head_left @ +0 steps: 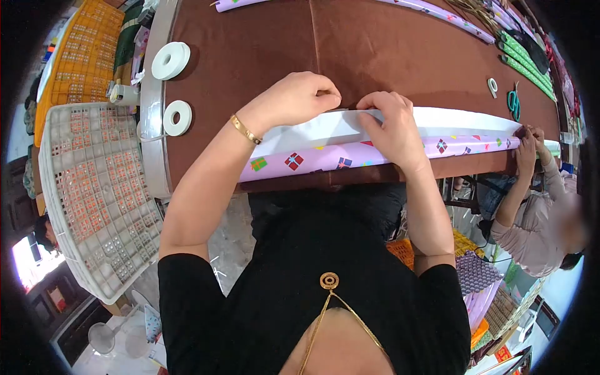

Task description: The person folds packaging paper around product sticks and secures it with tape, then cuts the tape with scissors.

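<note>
A long roll of lilac wrapping paper (325,157), printed with gift boxes, lies across the near side of the table, its white inner side (462,120) turned up along the far edge. Above that edge, my left hand (306,97) is closed with thumb and fingers pinched together; whatever is between them is too small to make out. My right hand (392,128) rests over the roll, thumb and curled fingers closed at the white paper edge. A co-worker's hands (528,147) touch the roll's right end.
Two white tape rolls (170,60) lie at the table's left edge. Green scissors (514,103) and a smaller tape roll (492,87) lie on the right, near green paper rolls (527,59). More lilac rolls (437,12) lie at the back. A white plastic crate (100,194) stands left.
</note>
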The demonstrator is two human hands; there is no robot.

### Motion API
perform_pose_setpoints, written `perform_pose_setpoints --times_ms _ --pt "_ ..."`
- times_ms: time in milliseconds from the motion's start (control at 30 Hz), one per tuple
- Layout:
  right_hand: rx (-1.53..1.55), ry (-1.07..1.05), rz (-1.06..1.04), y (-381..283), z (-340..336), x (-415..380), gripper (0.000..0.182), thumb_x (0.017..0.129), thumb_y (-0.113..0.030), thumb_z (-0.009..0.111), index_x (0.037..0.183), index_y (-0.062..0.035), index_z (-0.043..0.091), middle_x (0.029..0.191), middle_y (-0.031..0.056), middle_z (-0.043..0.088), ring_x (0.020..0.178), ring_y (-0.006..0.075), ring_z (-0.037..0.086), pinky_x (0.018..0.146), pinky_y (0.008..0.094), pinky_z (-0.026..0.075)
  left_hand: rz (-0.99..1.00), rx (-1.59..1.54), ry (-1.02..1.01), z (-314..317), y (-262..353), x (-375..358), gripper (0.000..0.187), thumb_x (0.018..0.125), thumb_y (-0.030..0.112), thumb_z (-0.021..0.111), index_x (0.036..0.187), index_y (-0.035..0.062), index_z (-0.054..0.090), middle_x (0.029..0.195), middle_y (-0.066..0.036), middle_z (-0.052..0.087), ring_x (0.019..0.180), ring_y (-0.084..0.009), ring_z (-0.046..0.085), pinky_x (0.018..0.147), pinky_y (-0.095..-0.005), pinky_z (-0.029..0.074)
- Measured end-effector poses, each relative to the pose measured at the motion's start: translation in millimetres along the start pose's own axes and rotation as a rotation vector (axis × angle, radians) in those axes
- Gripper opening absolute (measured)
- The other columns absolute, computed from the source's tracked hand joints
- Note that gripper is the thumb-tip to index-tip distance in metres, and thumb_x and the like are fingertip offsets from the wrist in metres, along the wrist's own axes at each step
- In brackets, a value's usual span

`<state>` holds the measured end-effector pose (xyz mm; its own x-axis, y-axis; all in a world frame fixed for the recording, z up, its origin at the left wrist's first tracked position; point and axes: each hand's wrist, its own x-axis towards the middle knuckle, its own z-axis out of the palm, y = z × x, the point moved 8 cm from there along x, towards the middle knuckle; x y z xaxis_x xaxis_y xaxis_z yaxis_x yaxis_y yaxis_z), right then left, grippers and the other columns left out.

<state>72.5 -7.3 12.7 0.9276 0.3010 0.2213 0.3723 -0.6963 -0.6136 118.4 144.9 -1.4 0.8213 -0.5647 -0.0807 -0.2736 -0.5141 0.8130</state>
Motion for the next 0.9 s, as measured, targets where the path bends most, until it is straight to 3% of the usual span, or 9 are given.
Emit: perform_pose_setpoints --times_ms 67,267,600,767,900 --pt "0.005 -0.013 0.005 0.9 0.1 1.2 0.009 0.081 -0.010 0.068 0.088 -0.0052 0.067 0.086 0.0078 0.067 0.089 0.0288 0.061 0.092 0.0412 0.042 -0.250 0.000 -0.216 13.2 -14.4 4.6 0.024 0.089 0.021 0.066 0.099 0.0010 0.074 0.081 -0.010 0.071 0.074 -0.0169 0.066 0.071 -0.0303 0.052" --pt "0.030 0.001 -0.012 0.8 -0.6 0.9 0.005 0.081 -0.009 0.068 0.084 -0.0052 0.066 0.081 0.0066 0.065 0.085 0.0269 0.060 0.090 0.0399 0.043 -0.416 -0.264 -0.296 19.1 -20.2 6.0 0.026 0.090 0.022 0.068 0.096 -0.0023 0.075 0.083 -0.008 0.073 0.073 -0.0128 0.065 0.067 -0.0278 0.051" --pt "0.040 -0.002 0.001 3.6 0.8 -0.2 0.004 0.082 -0.010 0.069 0.085 -0.0083 0.066 0.083 0.0043 0.066 0.087 0.0259 0.060 0.093 0.0411 0.040 -0.342 -0.339 -0.333 23.5 -15.8 7.7 0.024 0.092 0.021 0.069 0.096 -0.0018 0.075 0.083 -0.006 0.073 0.073 -0.0100 0.063 0.067 -0.0272 0.050" --pt "0.036 -0.005 0.003 4.1 0.3 0.9 0.006 0.082 -0.009 0.068 0.084 -0.0048 0.065 0.081 0.0070 0.065 0.086 0.0273 0.060 0.091 0.0396 0.042 -0.151 -0.116 -0.290 18.7 -1.7 10.5 0.026 0.092 0.024 0.069 0.094 -0.0014 0.075 0.081 -0.005 0.072 0.072 -0.0081 0.062 0.067 -0.0262 0.050" --pt "0.038 -0.009 0.000 2.0 -0.2 1.0 0.006 0.081 -0.008 0.068 0.084 -0.0045 0.065 0.081 0.0074 0.066 0.085 0.0277 0.060 0.090 0.0397 0.043 -0.360 -0.164 -0.291 17.9 -8.8 8.2 0.027 0.090 0.024 0.070 0.095 -0.0016 0.075 0.080 -0.006 0.072 0.072 -0.0092 0.062 0.067 -0.0267 0.050"
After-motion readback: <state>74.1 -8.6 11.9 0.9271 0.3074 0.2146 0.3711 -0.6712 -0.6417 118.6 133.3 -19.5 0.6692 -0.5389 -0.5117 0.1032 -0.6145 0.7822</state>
